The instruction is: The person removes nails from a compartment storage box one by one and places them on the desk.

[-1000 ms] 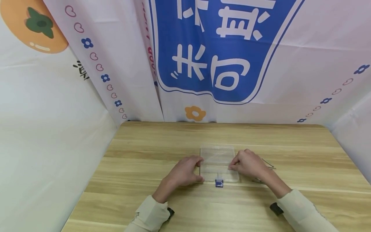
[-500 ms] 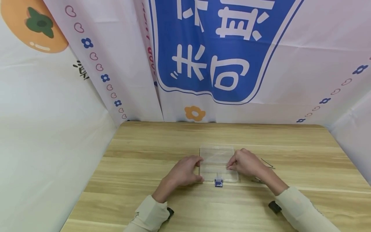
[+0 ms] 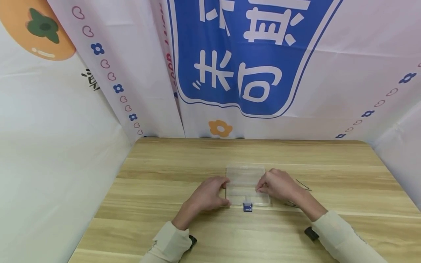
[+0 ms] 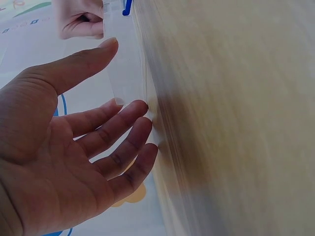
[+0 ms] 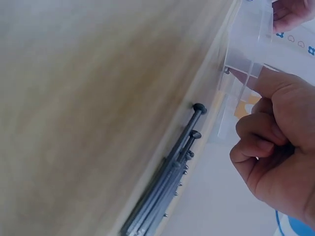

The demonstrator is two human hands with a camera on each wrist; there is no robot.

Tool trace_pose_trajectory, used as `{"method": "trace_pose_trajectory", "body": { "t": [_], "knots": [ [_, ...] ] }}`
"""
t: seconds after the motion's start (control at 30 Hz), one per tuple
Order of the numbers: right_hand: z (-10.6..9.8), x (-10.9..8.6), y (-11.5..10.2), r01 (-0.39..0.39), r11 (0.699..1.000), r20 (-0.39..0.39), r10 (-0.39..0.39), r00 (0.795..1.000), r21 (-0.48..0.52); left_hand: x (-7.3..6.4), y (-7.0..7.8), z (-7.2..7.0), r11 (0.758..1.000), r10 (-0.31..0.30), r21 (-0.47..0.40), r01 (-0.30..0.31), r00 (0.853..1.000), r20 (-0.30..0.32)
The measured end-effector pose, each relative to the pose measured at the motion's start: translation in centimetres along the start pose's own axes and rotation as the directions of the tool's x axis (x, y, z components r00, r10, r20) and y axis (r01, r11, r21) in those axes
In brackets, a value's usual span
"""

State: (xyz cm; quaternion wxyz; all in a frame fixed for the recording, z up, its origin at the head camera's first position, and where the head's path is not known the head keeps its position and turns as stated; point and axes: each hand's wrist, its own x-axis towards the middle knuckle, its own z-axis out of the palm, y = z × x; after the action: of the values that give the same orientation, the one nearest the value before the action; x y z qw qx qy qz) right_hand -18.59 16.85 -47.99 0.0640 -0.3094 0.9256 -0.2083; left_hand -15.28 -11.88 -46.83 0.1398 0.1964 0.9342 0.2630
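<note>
A clear plastic box [image 3: 245,179] with a blue latch [image 3: 247,207] at its front lies on the wooden table. My left hand [image 3: 210,195] is at the box's left side, thumb and forefinger touching its edge; in the left wrist view the fingers are spread and loosely bent. My right hand [image 3: 279,184] reaches over the box's right edge with thumb and forefinger together. In the right wrist view a small nail's head [image 5: 227,71] shows at those fingertips through the clear wall; the rest of that nail is hidden. The other fingers curl into the palm.
Several dark nails [image 5: 170,172] of differing lengths lie on the table to the right of the box, partly behind my right forearm. The wooden table [image 3: 158,182] ends at a printed white curtain [image 3: 158,109] at the back.
My right hand has shifted slightly left, further over the box. The left hand and the box have hardly moved.
</note>
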Motion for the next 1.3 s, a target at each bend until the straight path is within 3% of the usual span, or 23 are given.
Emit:
{"method": "trace_pose_trajectory", "body": {
  "t": [0.4, 0.6, 1.03, 1.3],
  "knots": [
    [0.2, 0.1, 0.0, 0.095, 0.992, -0.005, -0.096, 0.995, -0.08, 0.0, 0.0, 0.0, 1.0, 0.007, 0.007, -0.007, 1.0, -0.005],
    [0.1, 0.2, 0.5, 0.125, 0.99, 0.018, -0.124, 0.992, -0.071, 0.0, 0.0, 0.0, 1.0, 0.007, 0.001, -0.007, 1.0, -0.003],
    [-0.4, 0.0, 1.3, 0.12, 0.988, 0.01, -0.122, 0.993, 0.095, 0.0, 0.0, 0.0, 1.0, -0.001, 0.01, 0.001, 1.0, -0.002],
    [-0.8, -0.1, 1.4, 0.076, 0.966, -0.017, -0.074, 0.997, 0.248, 0.0, 0.1, 0.0, 1.0, 0.003, 0.02, -0.003, 1.0, -0.006]
  ]
}}
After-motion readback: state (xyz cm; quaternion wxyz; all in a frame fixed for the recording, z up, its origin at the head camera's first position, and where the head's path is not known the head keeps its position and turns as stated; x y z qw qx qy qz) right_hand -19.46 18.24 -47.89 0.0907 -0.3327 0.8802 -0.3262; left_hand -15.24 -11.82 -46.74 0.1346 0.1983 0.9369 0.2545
